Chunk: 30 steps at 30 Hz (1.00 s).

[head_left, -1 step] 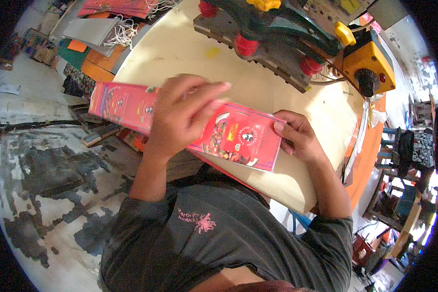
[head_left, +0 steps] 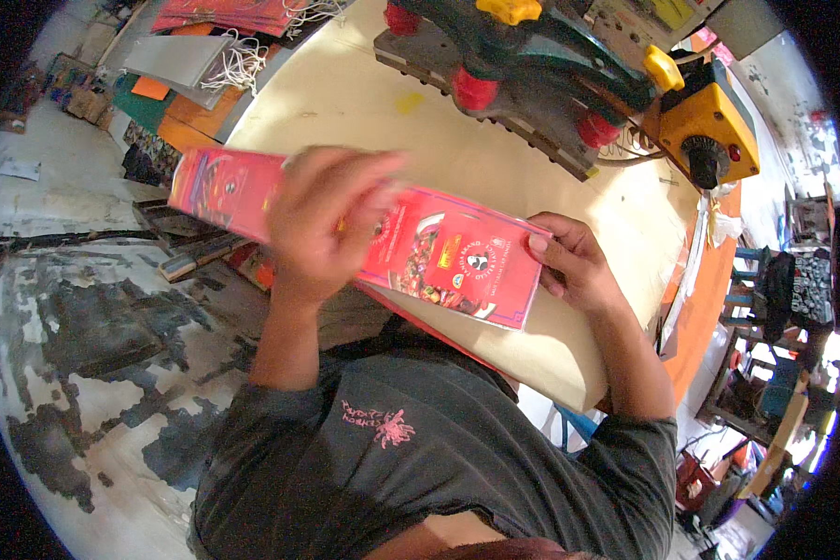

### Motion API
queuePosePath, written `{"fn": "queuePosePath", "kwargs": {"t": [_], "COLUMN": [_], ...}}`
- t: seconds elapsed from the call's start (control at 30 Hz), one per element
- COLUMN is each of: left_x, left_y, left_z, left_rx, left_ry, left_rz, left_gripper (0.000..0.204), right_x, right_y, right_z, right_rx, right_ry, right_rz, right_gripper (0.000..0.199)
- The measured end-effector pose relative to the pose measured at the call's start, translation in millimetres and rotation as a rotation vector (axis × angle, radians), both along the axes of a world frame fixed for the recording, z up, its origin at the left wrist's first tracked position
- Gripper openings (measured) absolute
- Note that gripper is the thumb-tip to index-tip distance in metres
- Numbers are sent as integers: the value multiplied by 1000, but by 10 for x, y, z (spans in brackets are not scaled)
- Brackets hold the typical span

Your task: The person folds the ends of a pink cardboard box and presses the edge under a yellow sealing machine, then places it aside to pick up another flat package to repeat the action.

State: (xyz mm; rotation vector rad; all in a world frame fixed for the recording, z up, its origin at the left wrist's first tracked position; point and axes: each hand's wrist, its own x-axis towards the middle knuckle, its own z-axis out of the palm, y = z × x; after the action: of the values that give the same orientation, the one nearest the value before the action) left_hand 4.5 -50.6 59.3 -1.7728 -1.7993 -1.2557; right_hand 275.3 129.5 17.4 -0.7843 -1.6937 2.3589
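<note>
A long red printed plastic strip [head_left: 490, 275], with food pictures and a round panda emblem, lies slantwise in front of me over the near edge of the table. My right hand [head_left: 574, 261] pinches its right end between thumb and fingers. Over the strip's middle is my left hand [head_left: 331, 219], its fingers smeared by motion and hiding that part of the print. Whether the left hand touches the strip cannot be made out. The strip's left end [head_left: 210, 187] reaches past the table's left edge.
A dark green machine [head_left: 541, 56] with red knobs and a metal bar stands at the table's far side. Beside it is a yellow control box [head_left: 719, 140] with a black dial. Red and clear bags with white cords [head_left: 233, 70] lie at the far left. The cream tabletop [head_left: 345, 103] has a rounded near edge.
My left hand has slid a little to the left along the strip and is more blurred. The right hand keeps its hold on the right end.
</note>
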Motion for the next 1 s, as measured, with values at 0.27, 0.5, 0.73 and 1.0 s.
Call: {"fn": "queuePosePath", "kwargs": {"t": [0.27, 0.5, 0.73, 1.0], "left_x": [-648, -614, -767, -1003], "left_y": [-522, -354, -301, -443], "left_z": [-554, -535, -314, 2], "left_rx": [664, 479, 535, 347], "left_ry": [-792, -1353, -1360, -1168], "left_rz": [448, 39, -74, 35], "left_gripper": [25, 46, 35, 34], "right_x": [29, 43, -8, -22], "right_y": [25, 16, -92, -111], "right_z": [-124, -79, 12, -1], "right_rx": [-99, 9, 308, 328], "right_ry": [72, 20, -52, 12], "right_rz": [-69, 64, 350, 338], "right_gripper": [34, 26, 24, 20]}}
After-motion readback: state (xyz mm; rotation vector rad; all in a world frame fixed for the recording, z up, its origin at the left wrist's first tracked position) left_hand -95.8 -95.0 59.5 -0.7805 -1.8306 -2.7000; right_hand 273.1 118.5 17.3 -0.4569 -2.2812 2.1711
